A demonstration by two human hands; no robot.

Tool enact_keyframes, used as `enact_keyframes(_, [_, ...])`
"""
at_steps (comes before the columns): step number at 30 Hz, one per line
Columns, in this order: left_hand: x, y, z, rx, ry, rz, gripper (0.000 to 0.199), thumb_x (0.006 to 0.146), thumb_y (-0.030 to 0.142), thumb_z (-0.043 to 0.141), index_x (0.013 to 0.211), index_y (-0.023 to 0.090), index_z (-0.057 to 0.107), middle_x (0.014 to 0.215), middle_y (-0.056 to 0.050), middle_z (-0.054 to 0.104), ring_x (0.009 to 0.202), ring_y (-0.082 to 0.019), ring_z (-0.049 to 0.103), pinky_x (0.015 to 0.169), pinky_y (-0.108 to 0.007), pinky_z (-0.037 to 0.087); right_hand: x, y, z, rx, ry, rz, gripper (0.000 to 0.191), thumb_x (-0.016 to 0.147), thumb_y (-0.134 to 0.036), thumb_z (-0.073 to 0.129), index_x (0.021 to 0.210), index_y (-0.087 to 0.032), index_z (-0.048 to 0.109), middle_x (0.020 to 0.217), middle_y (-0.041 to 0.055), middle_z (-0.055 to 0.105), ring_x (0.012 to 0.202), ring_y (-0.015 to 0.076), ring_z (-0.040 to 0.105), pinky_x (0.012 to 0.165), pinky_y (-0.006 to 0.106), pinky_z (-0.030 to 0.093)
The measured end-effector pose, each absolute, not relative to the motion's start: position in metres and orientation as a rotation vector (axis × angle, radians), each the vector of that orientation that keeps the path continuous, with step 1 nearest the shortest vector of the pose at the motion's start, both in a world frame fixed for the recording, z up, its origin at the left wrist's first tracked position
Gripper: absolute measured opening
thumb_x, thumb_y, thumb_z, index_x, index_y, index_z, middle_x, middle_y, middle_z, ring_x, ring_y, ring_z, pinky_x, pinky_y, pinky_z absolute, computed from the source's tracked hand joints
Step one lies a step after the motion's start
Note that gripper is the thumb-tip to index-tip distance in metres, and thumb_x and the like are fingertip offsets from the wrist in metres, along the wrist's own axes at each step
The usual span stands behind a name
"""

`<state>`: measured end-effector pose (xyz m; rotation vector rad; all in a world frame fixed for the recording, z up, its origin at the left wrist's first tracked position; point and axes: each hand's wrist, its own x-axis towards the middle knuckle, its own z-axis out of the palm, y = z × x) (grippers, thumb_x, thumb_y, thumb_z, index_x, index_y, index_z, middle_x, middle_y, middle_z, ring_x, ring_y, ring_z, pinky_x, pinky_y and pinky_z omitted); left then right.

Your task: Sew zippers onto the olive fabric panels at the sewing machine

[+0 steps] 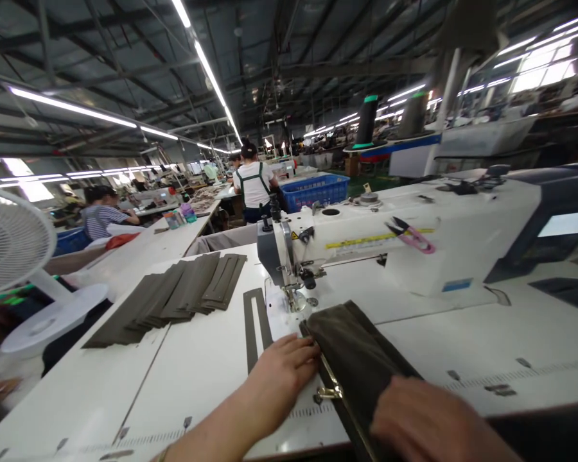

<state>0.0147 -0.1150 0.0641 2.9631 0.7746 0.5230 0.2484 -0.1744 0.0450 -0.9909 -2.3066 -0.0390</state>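
dark cloth: a folded, dark brown piece [351, 340] lying on the white table [197, 366], from just in front of the machine's foot down to the near edge, right of that edge's middle.
zip: a gold-toned zip [326, 367] runs along the cloth's left side, its metal pull [330, 391] lying near the table's near edge.
left hand: the left hand [289, 366] reaches in from the near edge, fingers close together and bent, fingertips on the cloth's left side; whether it pinches cannot be told.
right hand: the right hand [424, 417], blurred, is at the cloth's right side by the near edge; its grip cannot be told.
slotted strip: a flat grey-green strip [249, 330] with a long slot, just left of the left hand.
sewing machine: white, with a dark head [462, 237], standing toward the table's far edge; its presser foot [296, 300] is just beyond the cloth.
snips: pink-handled snips [414, 237] on the machine's arm.
stack: overlapping grey-green pieces [173, 295] fanned out toward the table's left edge.
fan: a white fan [48, 308] beyond that left edge.
background: a blue crate [318, 192], a person in a white top [255, 186], another in stripes [101, 215], under strip lights.
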Motion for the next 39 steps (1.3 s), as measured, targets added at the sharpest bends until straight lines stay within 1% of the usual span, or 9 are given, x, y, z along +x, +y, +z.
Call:
enact_keyframes(4, [0.022,-0.124,0.069,2.746,1.123,0.403,0.044,0.086,0.039,0.052,0.123,0.017,0.050,0.128,-0.009,0.053,0.125,-0.025,0.040,0.112,-0.049,0.014,0.267,-0.113,0.059,-1.630,-2.068,0.260,0.033,0.089,-0.032,0.032,0.074,-0.022,0.059,0.078,0.0071,0.066,0.077,0.0219,0.062,0.072,0.034,0.045])
enact_keyframes(9, [0.044,-0.121,0.066,2.675,1.276,0.454,0.066,0.075,0.067,0.052,0.112,0.012,0.057,0.119,-0.014,0.057,0.122,-0.029,0.043,0.113,-0.049,0.002,0.263,-0.069,0.048,-1.821,-2.074,0.429,0.029,0.085,-0.035,0.040,0.064,-0.020,0.054,0.053,0.0036,0.060,0.054,0.0203,0.060,0.055,0.030,0.044])
enact_keyframes(14, [0.048,-0.111,0.057,2.636,1.302,0.497,0.086,0.063,0.075,0.056,0.122,0.012,0.051,0.124,-0.016,0.052,0.124,-0.032,0.040,0.112,-0.053,0.003,0.254,-0.070,0.037,-1.887,-2.014,0.250,0.028,0.070,-0.043,0.060,0.081,-0.018,0.055,0.081,0.0126,0.063,0.079,0.0316,0.061,0.063,0.038,0.044])
enact_keyframes(17, [0.052,-0.109,0.057,2.621,1.339,0.455,0.087,0.064,0.075,0.054,0.122,0.010,0.051,0.128,-0.018,0.049,0.127,-0.034,0.035,0.111,-0.054,0.002,0.252,-0.071,0.031,-1.830,-2.007,0.249,0.019,0.072,-0.037,0.057,0.074,-0.020,0.051,0.084,0.0101,0.061,0.085,0.0279,0.059,0.071,0.037,0.044])
enact_keyframes(24, [0.059,-0.103,0.069,2.654,1.418,0.220,0.099,0.057,0.078,0.058,0.125,0.006,0.047,0.130,-0.022,0.047,0.127,-0.038,0.034,0.110,-0.057,0.000,0.272,-0.060,0.033,-1.736,-1.923,0.400,0.024,0.078,-0.031,0.048,0.099,-0.018,0.045,0.074,0.0022,0.063,0.072,0.0183,0.062,0.067,0.029,0.047])
enact_keyframes(28, [0.050,-0.098,0.082,2.684,1.357,0.042,0.107,0.056,0.076,0.063,0.135,0.009,0.036,0.137,-0.020,0.040,0.129,-0.040,0.029,0.109,-0.059,-0.001,0.296,-0.060,0.036,-1.726,-1.937,0.412,0.022,0.077,-0.032,0.047,0.097,-0.021,0.046,0.062,-0.0016,0.060,0.061,0.0198,0.062,0.061,0.031,0.048])
enact_keyframes(31, [0.046,-0.096,0.088,2.709,1.317,-0.028,0.109,0.055,0.075,0.063,0.136,0.009,0.033,0.139,-0.019,0.037,0.131,-0.040,0.024,0.108,-0.059,-0.002,0.295,-0.069,0.039,-1.738,-1.959,0.298,0.034,0.076,-0.027,0.047,0.108,-0.016,0.048,0.080,0.0090,0.065,0.078,0.0275,0.063,0.070,0.039,0.048])
enact_keyframes(34, [0.046,-0.095,0.088,2.739,1.278,-0.088,0.108,0.058,0.074,0.062,0.138,0.011,0.029,0.142,-0.018,0.033,0.133,-0.039,0.020,0.107,-0.059,-0.002,0.274,-0.083,0.045,-1.590,-2.038,-0.195,0.045,0.082,-0.025,0.045,0.122,-0.007,0.045,0.117,0.0230,0.055,0.109,0.0358,0.051,0.088,0.050,0.041])
enact_keyframes(39, [0.046,-0.092,0.084,2.772,1.239,-0.136,0.105,0.061,0.072,0.061,0.138,0.008,0.028,0.142,-0.020,0.032,0.132,-0.039,0.022,0.107,-0.058,-0.001,0.232,-0.096,0.028,-1.206,-2.382,-0.322,0.045,0.092,-0.032,0.033,0.130,-0.010,0.044,0.137,0.0144,0.042,0.128,0.0260,0.034,0.104,0.049,0.028])
